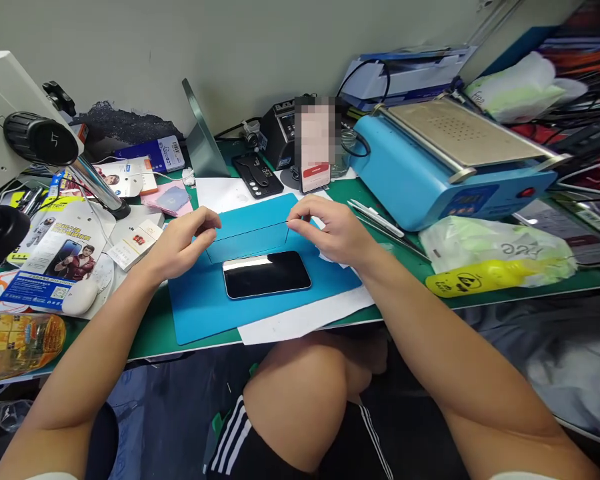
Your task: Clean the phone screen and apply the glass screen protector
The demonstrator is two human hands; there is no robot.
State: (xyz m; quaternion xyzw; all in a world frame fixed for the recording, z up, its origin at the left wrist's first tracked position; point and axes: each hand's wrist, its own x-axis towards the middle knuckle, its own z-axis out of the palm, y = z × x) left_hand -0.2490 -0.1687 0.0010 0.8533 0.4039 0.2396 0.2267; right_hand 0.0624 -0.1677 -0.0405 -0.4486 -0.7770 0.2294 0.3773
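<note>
A clear, dark-edged screen protector (pixel 250 241) is stretched between my two hands, tilted just above and behind a smartphone (pixel 267 274). My left hand (pixel 187 241) pinches its left end between thumb and fingers. At the other end, my right hand (pixel 325 229) grips the upper right corner the same way. The phone lies face up with a black, glossy screen and a pale frame. Beneath it is a blue work mat (pixel 205 313). I cannot tell whether the protector touches the phone.
A blue heating-plate machine (pixel 415 173) stands at the right, near a yellow bottle (pixel 467 277) and tweezers (pixel 380 220). Behind my hands, a second phone (pixel 316 150) stands upright beside a black phone case (pixel 257 176). A microscope stand (pixel 97 177) and leaflets (pixel 70 247) crowd the left.
</note>
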